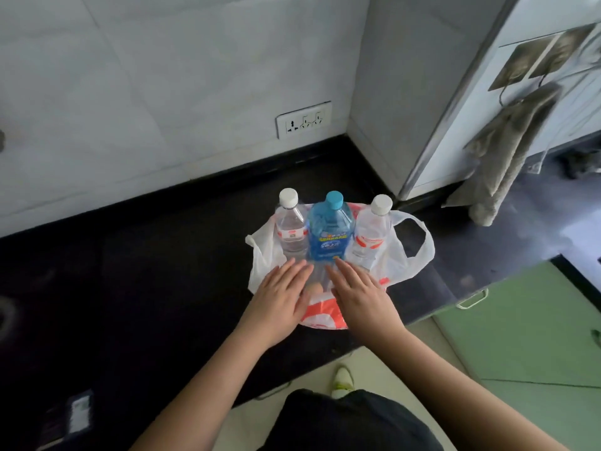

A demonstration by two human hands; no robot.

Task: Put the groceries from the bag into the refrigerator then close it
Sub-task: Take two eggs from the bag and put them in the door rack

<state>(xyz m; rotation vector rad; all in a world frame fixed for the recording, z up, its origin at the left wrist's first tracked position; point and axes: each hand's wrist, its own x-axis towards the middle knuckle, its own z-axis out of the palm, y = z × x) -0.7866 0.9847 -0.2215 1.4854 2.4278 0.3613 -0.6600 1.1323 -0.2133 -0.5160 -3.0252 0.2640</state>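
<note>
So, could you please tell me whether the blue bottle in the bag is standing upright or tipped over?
Upright. The blue bottle stands in the bag with its cap on top.

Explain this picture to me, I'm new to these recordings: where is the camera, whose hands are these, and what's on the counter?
There is no machine here. One camera sits on a person's head and looks down at their bare arms. On the dark counter a white plastic bag lies open around three upright bottles: two clear ones with white caps and a blue one between them. The left hand and right hand rest flat on the bag with straight fingers; neither has a grip on anything. A small rounded item, possibly an egg, shows between them.
</note>
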